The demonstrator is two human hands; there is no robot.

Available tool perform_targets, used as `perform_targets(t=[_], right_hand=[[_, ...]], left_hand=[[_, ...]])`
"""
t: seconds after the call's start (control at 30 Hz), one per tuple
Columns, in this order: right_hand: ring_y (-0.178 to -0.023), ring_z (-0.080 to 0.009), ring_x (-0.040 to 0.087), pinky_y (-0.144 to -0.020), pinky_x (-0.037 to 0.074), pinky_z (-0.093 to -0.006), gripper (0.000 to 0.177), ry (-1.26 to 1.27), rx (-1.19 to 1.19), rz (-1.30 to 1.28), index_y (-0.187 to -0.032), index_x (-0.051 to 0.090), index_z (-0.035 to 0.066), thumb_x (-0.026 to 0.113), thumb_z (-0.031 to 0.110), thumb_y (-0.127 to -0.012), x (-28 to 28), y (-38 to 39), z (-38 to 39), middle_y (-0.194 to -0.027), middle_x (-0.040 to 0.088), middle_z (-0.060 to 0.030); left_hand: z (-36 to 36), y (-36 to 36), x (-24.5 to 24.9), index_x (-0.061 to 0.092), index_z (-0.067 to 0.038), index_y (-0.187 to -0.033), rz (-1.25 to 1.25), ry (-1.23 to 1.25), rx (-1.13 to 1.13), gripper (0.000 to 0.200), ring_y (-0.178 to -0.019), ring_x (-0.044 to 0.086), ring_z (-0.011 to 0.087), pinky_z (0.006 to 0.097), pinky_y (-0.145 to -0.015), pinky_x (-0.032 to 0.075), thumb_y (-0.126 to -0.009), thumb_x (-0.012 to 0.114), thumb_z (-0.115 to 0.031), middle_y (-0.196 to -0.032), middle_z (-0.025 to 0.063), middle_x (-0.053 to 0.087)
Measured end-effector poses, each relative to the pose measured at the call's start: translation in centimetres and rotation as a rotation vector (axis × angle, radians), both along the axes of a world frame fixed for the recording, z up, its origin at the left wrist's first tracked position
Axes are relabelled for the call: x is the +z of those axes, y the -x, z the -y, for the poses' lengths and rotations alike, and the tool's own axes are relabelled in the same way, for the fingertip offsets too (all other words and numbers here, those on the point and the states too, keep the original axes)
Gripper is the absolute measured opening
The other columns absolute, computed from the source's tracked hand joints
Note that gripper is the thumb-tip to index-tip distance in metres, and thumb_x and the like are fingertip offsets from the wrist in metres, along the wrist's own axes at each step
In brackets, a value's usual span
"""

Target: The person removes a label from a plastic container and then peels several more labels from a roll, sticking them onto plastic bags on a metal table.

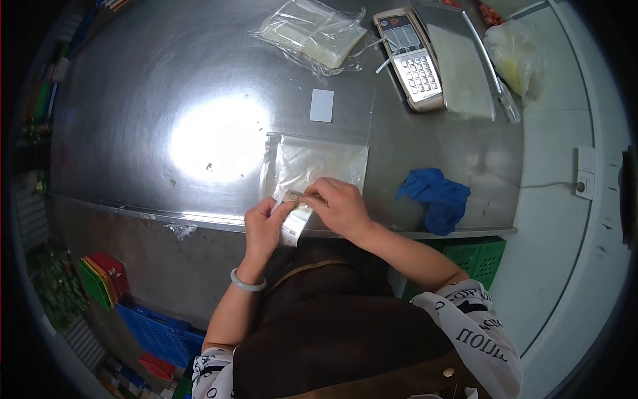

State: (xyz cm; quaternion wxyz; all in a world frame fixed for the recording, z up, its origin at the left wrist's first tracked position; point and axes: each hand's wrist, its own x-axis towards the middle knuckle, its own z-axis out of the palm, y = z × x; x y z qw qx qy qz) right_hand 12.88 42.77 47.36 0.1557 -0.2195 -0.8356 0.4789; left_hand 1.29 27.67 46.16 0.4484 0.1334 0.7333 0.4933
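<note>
Label strip [294,223], prob. thin, light & bendy, pinched btwn fingers of L hand [263,229] & R hand [337,207], over clear bag [316,158] near tabletop [153,214] edge; best held by 2 edges.

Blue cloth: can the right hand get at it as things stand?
Likely yes: the blue cloth lies uncovered to the right of the right hand, nothing visibly between. But that hand is busy with a printed slip.

One cloth [436,199], seemingly one label [295,225].
</note>
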Motion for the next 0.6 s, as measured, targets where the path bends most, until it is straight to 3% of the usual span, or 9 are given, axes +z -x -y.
perform_targets(t=[0.07, 0.17, 0.23, 0.33, 0.43, 0.47, 0.57, 0.6], right_hand=[[-0.067, -0.0221, 0.063, -0.060, 0.048, -0.0324, 0.016, 0.143, -0.011, 0.036, -0.086, 0.062, 0.002, 0.068, 0.016, -0.082, 0.1, 0.2, 0.6, -0.077, 0.064, -0.0117], [-0.074, -0.0292, 0.064, -0.064, 0.049, -0.0362, 0.020, 0.180, 0.005, 0.174, -0.091, 0.061, 0.003, 0.069, 0.020, -0.082, -1.3, 0.8, -2.2, -0.079, 0.065, -0.0131], [-0.075, -0.0304, 0.064, -0.066, 0.050, -0.0386, 0.023, 0.387, -0.331, 0.155, -0.094, 0.061, 0.003, 0.069, 0.021, -0.082, -3.8, 1.9, -7.5, -0.083, 0.065, -0.0148], [-0.075, -0.0322, 0.064, -0.068, 0.050, -0.0415, 0.029, 0.148, -0.170, 0.214, -0.096, 0.058, 0.003, 0.070, 0.025, -0.081, -7.0, 3.0, -8.4, -0.085, 0.066, -0.0151], [-0.077, -0.0328, 0.065, -0.066, 0.050, -0.0428, 0.038, -0.408, 0.207, 0.368, -0.098, 0.053, 0.004, 0.073, 0.030, -0.077, -11.4, 3.1, -5.9, -0.083, 0.065, -0.0138], [-0.081, -0.0335, 0.065, -0.064, 0.050, -0.0439, 0.043, -0.454, 0.160, 0.465, -0.098, 0.049, 0.007, 0.072, 0.034, -0.075, -11.6, 2.8, -5.8, -0.084, 0.063, -0.0124], [-0.087, -0.0312, 0.062, -0.070, 0.049, -0.0423, 0.039, -0.254, 0.081, 0.519, -0.101, 0.052, 0.009, 0.070, 0.034, -0.077, -7.7, 1.9, -7.2, -0.085, 0.063, -0.0098], [-0.087, -0.0304, 0.061, -0.072, 0.048, -0.0418, 0.036, -0.319, 0.228, 0.394, -0.100, 0.055, 0.009, 0.069, 0.033, -0.078, -7.9, 0.4, -7.2, -0.085, 0.063, -0.0089]], left_hand=[[0.1, -0.4, 0.2, 0.064, -0.001, -0.088, 0.001, -0.013, -0.020, 0.014, -0.067, 0.049, 0.0019, 0.0202, -0.059, 0.041, -0.089, 0.065, -0.015, -0.073, -0.0041, 0.059], [0.4, -1.1, 0.6, 0.065, -0.001, -0.094, 0.084, -0.066, -0.107, 0.015, -0.070, 0.053, 0.0027, 0.0204, -0.063, 0.045, -0.090, 0.064, -0.014, -0.078, -0.0028, 0.062], [2.5, 0.1, -0.3, 0.065, -0.001, -0.100, 0.201, -0.010, -0.170, 0.016, -0.073, 0.055, 0.0033, 0.0208, -0.067, 0.046, -0.090, 0.063, -0.014, -0.082, -0.0017, 0.064], [3.4, 1.6, -1.9, 0.062, 0.000, -0.109, 0.229, -0.012, -0.091, 0.023, -0.074, 0.056, 0.0037, 0.0212, -0.066, 0.046, -0.094, 0.058, -0.016, -0.088, -0.0001, 0.065], [2.5, 2.0, -2.3, 0.062, 0.001, -0.109, 0.185, -0.012, -0.047, 0.025, -0.075, 0.056, 0.0039, 0.0213, -0.066, 0.046, -0.095, 0.056, -0.018, -0.088, 0.0002, 0.065], [2.4, 1.9, -2.3, 0.062, 0.001, -0.110, 0.160, 0.005, -0.048, 0.025, -0.075, 0.056, 0.0040, 0.0214, -0.066, 0.046, -0.095, 0.056, -0.018, -0.088, 0.0003, 0.065], [2.7, 2.0, -2.6, 0.061, 0.001, -0.110, 0.138, 0.003, -0.017, 0.025, -0.077, 0.056, 0.0045, 0.0217, -0.067, 0.046, -0.095, 0.056, -0.017, -0.090, 0.0008, 0.065], [3.1, 1.9, -2.6, 0.061, 0.001, -0.111, 0.144, -0.002, -0.008, 0.025, -0.077, 0.056, 0.0046, 0.0218, -0.068, 0.046, -0.095, 0.056, -0.017, -0.090, 0.0010, 0.065]])
